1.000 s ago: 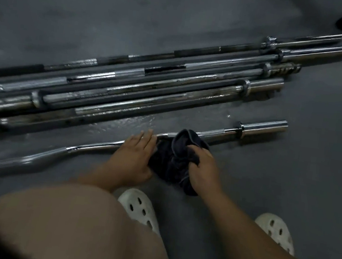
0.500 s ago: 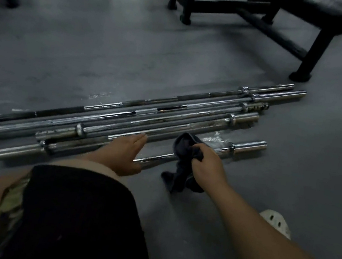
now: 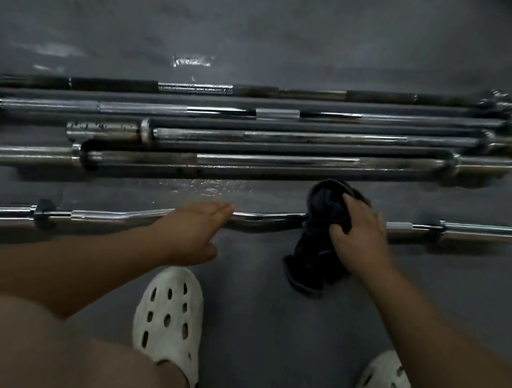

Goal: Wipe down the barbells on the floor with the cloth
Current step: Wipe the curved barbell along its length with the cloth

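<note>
Head view: the person crouches over a dim grey floor (image 3: 270, 26), looking down at their own arms. Nearest to them an EZ curl bar (image 3: 264, 220) lies flat, running left to right, its wavy chrome middle between the two hands and a collar and sleeve at each end. A dark cloth (image 3: 324, 212) is bunched over the bar's middle right part, and its loose end hangs down onto the floor on the near side. The right hand (image 3: 361, 238) sits on top of the cloth, its fingers (image 3: 354, 206) curled into the fabric and gripping it against the bar. The left hand (image 3: 192, 231) reaches across the bar further left, apart from the cloth; its fingers (image 3: 218, 210) are straight and pressed together, tips at the bar, though whether the palm bears down cannot be told. Beyond the curl bar several straight barbells (image 3: 38, 156) lie side by side, close together and parallel, their ends staggered. Between the closest of them and the curl bar the floor shows a wet sheen (image 3: 203, 185). Below the arms are two white perforated clogs (image 3: 170, 313), and a bare knee (image 3: 32, 346) fills the lower left corner
</note>
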Motion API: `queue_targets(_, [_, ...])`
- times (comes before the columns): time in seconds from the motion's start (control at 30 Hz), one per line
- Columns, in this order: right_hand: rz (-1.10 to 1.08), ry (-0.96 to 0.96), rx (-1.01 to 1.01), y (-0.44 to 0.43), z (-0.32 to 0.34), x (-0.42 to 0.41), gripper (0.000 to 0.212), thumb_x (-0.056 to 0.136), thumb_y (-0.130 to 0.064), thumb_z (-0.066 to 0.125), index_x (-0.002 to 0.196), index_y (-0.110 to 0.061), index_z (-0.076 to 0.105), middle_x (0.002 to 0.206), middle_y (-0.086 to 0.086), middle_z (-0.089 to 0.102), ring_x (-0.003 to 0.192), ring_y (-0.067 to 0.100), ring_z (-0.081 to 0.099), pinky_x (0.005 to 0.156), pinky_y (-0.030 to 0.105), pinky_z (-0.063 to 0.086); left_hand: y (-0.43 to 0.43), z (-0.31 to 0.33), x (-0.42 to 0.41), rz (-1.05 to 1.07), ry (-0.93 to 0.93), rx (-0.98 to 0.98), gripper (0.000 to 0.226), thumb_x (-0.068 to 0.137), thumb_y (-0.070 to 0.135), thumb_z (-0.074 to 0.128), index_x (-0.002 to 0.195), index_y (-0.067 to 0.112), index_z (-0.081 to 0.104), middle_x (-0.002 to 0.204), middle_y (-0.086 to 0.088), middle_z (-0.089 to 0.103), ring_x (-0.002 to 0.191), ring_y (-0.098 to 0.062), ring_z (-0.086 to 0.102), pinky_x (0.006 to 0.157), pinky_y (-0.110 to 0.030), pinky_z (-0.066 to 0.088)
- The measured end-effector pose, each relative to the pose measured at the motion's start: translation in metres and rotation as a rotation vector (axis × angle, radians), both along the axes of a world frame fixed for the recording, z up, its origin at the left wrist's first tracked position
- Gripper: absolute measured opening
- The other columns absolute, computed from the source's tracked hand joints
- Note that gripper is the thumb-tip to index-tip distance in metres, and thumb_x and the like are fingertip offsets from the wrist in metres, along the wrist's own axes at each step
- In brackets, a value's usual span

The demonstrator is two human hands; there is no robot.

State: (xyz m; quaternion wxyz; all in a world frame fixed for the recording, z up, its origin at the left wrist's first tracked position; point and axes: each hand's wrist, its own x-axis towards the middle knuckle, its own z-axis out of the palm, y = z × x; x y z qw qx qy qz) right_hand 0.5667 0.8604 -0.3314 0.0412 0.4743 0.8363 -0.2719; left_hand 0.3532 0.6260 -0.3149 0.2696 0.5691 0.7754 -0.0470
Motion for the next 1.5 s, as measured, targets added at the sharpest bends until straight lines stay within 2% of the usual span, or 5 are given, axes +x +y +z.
queue_targets(0.47, [0.263, 0.067, 0.106, -0.101, -0.071, -0.117, 0.042, 0.085, -0.030, 0.057, 0.127, -0.037, 0.059, 0.131, -0.006, 0.056, 0.111, 0.030, 0.047, 0.077, 0.040, 0.050, -0.001, -0.094, -0.004, 0.005, 0.039, 0.039, 0.100, 0.069, 0.050, 0.058, 0.154, 0.006, 0.027, 0.159, -0.015, 0.028, 0.147, -0.029, 0.027, 0.119, -0.045, 0.012])
queue_targets(0.97, [0.441, 0.101, 0.128, -0.077, -0.070, -0.074, 0.053, 0.072, -0.015, 0.066, 0.124, -0.026, 0.063, 0.139, 0.002, 0.054, 0.130, 0.030, 0.047, 0.100, 0.039, 0.048, -0.008, -0.106, -0.008, -0.033, 0.069, 0.105, 0.091, 0.066, 0.041, 0.060, 0.147, 0.004, 0.040, 0.149, -0.019, 0.044, 0.139, -0.033, 0.037, 0.118, -0.052, 0.023])
queue_targets(1.13, [-0.118, -0.071, 0.264, -0.039, -0.079, -0.053, 0.053, 0.078, -0.017, 0.060, 0.131, -0.019, 0.062, 0.143, 0.015, 0.049, 0.128, 0.044, 0.042, 0.107, 0.046, 0.037, -0.006, -0.102, -0.002, 0.035, 0.055, 0.106, 0.098, 0.068, 0.044, 0.052, 0.154, 0.006, 0.026, 0.162, -0.013, 0.023, 0.148, -0.027, 0.025, 0.120, -0.051, 0.019])
queue_targets(1.33, [0.448, 0.036, 0.150, -0.104, -0.066, -0.098, 0.070, 0.070, -0.016, 0.072, 0.136, -0.029, 0.053, 0.143, 0.006, 0.047, 0.126, 0.033, 0.039, 0.090, 0.041, 0.051, -0.006, -0.096, -0.015, -0.021, 0.037, 0.102, 0.085, 0.064, 0.044, 0.059, 0.141, 0.008, 0.047, 0.142, -0.014, 0.052, 0.132, -0.029, 0.047, 0.118, -0.045, 0.025])
queue_targets(1.5, [-0.177, -0.121, 0.209, -0.033, -0.078, -0.055, 0.056, 0.078, -0.016, 0.068, 0.131, -0.020, 0.054, 0.136, 0.018, 0.044, 0.116, 0.044, 0.047, 0.097, 0.046, 0.043, -0.006, -0.100, -0.013, 0.038, -0.013, 0.109, 0.100, 0.070, 0.046, 0.052, 0.157, 0.013, 0.018, 0.164, -0.007, 0.017, 0.150, -0.021, 0.018, 0.123, -0.042, 0.010])
